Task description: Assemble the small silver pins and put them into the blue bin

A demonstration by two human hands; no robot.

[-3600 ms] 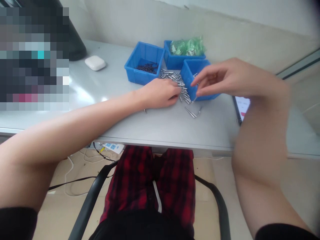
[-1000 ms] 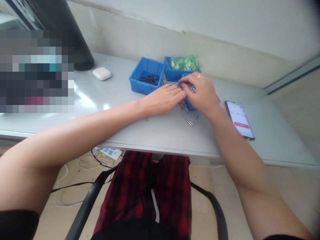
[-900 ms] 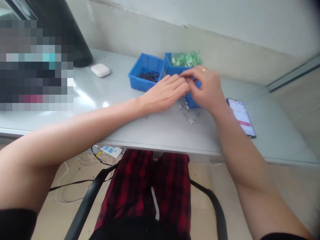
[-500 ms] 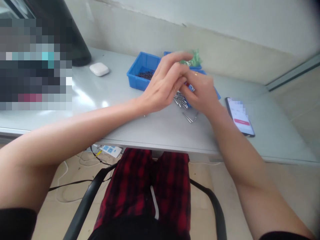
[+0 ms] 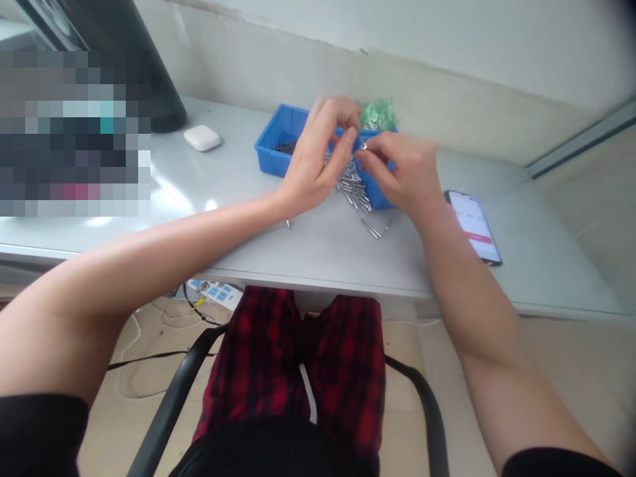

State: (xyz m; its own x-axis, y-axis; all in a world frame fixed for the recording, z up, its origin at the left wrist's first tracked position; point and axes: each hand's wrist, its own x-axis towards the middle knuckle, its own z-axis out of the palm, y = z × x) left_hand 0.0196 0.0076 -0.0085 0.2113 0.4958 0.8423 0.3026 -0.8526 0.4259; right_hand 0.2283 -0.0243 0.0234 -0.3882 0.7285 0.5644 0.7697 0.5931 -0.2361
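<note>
Both my hands are raised over the desk, fingertips close together. My left hand [image 5: 318,152] is pinched, with what looks like a thin metal rod at its fingertips. My right hand [image 5: 405,169] pinches a small shiny metal piece [image 5: 364,146] between thumb and forefinger. Whether the rod and piece are joined, I cannot tell. Below the hands lies a pile of slim silver metal pins [image 5: 354,190], partly covered by my left hand. A blue bin [image 5: 380,192] sits beside the pile under my right hand. Its contents are hidden.
Another blue bin [image 5: 271,161] holds dark screw-like parts [image 5: 285,148]. Behind my hands is a green plastic bag [image 5: 378,114] with small shiny parts. A few loose pins [image 5: 371,229] lie nearer me. A phone [image 5: 476,225] lies right, a white case [image 5: 201,138] left.
My hands have drawn slightly apart, so the small shiny piece between them now shows. More of the pin pile, green bag and right blue bin has come into sight.
</note>
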